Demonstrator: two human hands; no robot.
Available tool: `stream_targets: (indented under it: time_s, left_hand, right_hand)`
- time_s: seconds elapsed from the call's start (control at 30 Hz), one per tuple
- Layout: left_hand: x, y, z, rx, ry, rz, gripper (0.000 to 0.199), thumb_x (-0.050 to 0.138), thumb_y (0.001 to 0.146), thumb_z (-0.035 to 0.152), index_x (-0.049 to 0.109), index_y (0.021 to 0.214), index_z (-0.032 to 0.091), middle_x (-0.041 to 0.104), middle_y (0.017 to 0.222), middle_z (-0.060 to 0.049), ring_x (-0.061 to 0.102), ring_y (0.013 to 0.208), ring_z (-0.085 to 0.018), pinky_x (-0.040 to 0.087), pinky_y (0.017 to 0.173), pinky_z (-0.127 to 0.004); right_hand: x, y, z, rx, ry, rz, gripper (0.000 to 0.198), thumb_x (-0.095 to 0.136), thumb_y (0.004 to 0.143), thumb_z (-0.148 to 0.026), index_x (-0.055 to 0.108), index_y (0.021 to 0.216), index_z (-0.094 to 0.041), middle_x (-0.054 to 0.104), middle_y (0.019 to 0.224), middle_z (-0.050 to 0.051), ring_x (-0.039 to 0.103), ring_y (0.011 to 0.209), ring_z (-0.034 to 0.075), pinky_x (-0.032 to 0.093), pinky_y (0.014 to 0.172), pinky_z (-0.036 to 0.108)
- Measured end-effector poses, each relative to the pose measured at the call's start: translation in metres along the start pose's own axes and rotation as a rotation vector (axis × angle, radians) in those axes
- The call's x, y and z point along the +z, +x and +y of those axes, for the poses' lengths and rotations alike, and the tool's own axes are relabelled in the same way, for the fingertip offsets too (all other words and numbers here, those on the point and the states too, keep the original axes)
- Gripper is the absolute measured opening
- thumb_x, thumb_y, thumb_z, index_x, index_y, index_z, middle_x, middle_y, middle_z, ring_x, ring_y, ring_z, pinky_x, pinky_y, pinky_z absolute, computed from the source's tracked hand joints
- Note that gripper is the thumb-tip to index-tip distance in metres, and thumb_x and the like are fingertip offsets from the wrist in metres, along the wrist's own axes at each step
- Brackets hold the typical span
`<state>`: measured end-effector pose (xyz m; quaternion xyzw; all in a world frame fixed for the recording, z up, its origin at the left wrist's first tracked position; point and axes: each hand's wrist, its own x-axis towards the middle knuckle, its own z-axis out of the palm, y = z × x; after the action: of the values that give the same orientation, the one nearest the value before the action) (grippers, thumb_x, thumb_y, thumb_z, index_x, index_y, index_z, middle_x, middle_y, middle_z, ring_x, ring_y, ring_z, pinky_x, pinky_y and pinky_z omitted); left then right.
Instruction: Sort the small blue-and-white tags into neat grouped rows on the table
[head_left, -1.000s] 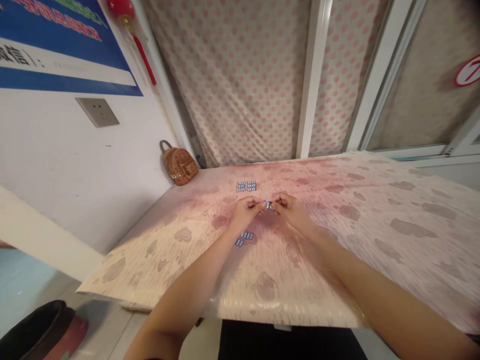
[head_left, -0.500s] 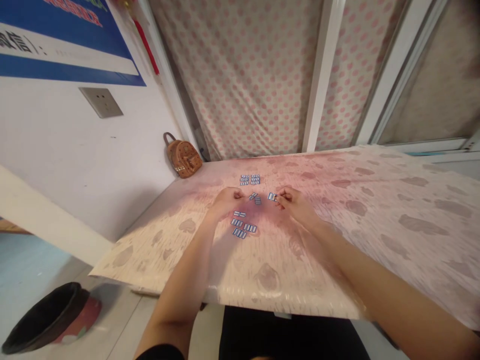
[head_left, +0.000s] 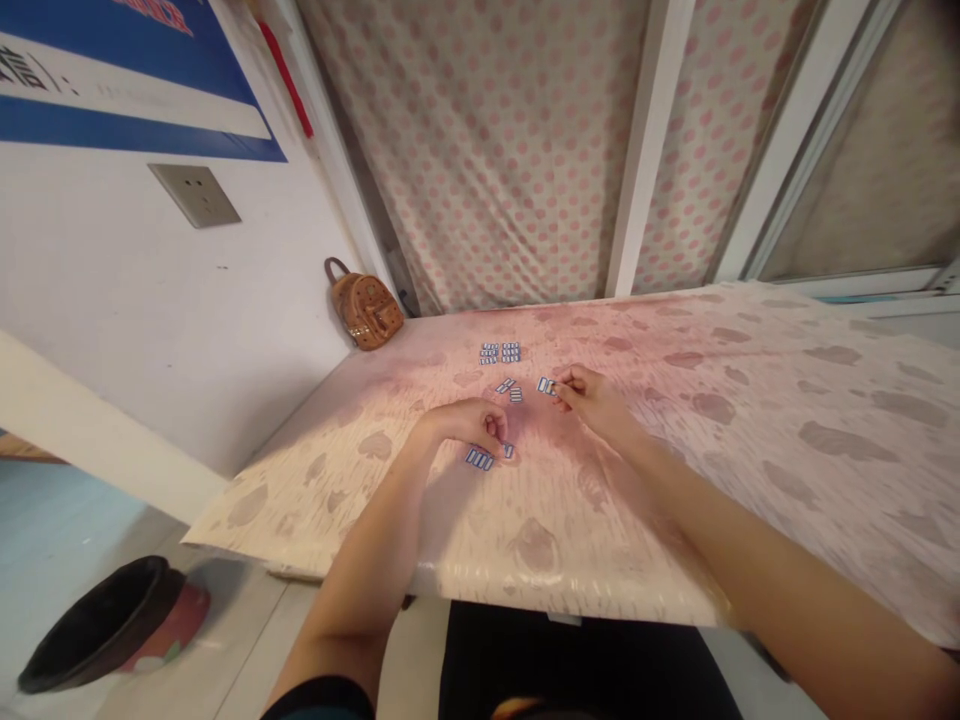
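Blue-and-white piece (head_left: 545, 385) pokes out from the clamped fingertips of your right hand (head_left: 587, 395), which hide its right end. Under the fingers of your left hand (head_left: 471, 420), a second piece (head_left: 508, 451) is mostly covered; whether they grip it, I can't tell. Beyond those fingers, two clusters (head_left: 511, 352) lie, too small to read.

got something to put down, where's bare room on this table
Bare: the tablecloth right of the right hand, and between the left forearm and brown backpack. Crowded: around the left hand and between both hands, where small pieces lie.
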<state>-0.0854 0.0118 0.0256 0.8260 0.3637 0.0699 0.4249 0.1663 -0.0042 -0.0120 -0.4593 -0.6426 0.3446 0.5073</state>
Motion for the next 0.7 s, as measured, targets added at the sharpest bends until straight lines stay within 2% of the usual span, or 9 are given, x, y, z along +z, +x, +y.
stream_targets:
  time_s: [0.23,0.37,0.47,0.57,0.7]
  left_hand:
    - [0.006,0.004,0.004,0.065,-0.01,0.053,0.024,0.086,0.06,0.033,0.067,0.063,0.018,0.062,0.057,0.001,0.055,0.052,-0.012,0.037,0.048,-0.021]
    - [0.009,0.009,0.007,0.029,-0.134,0.239,0.027,0.081,0.069,0.04,0.065,0.071,0.018,0.062,0.059,0.001,0.057,0.053,-0.013,0.038,0.048,-0.021]
    - [0.013,0.014,0.006,-0.029,-0.183,0.333,0.032,0.078,0.071,0.047,0.065,0.074,0.018,0.061,0.059,0.0,0.057,0.052,-0.013,0.037,0.046,-0.021]
    - [0.017,0.021,0.002,-0.032,-0.192,0.397,0.036,0.078,0.07,0.05,0.066,0.073,0.017,0.06,0.056,0.0,0.054,0.049,-0.013,0.036,0.045,-0.021]
    - [0.022,0.029,0.003,0.068,-0.241,0.425,0.027,0.079,0.07,0.039,0.068,0.071,0.015,0.058,0.056,0.002,0.05,0.049,-0.01,0.034,0.048,-0.021]
  right_hand:
    - [0.001,0.001,0.003,-0.004,-0.009,0.013,0.019,0.062,0.081,-0.04,0.056,0.077,-0.023,0.067,0.067,0.001,0.06,0.058,0.015,0.048,0.056,0.028]
    - [0.003,0.0,0.006,-0.005,0.009,-0.005,0.017,0.06,0.08,-0.039,0.055,0.076,-0.023,0.065,0.067,0.0,0.059,0.057,0.015,0.046,0.056,0.028]
    - [0.003,0.0,0.006,-0.007,0.011,-0.026,0.018,0.06,0.08,-0.04,0.056,0.076,-0.022,0.064,0.068,0.0,0.058,0.057,0.015,0.045,0.056,0.028]
    - [0.003,0.0,0.0,-0.044,-0.006,-0.075,0.02,0.061,0.079,-0.041,0.059,0.075,-0.022,0.062,0.068,0.0,0.056,0.059,0.015,0.044,0.059,0.028]
    - [0.005,-0.001,-0.008,-0.109,0.003,-0.208,0.022,0.065,0.077,-0.044,0.064,0.075,-0.021,0.066,0.075,0.002,0.06,0.071,0.018,0.045,0.067,0.029]
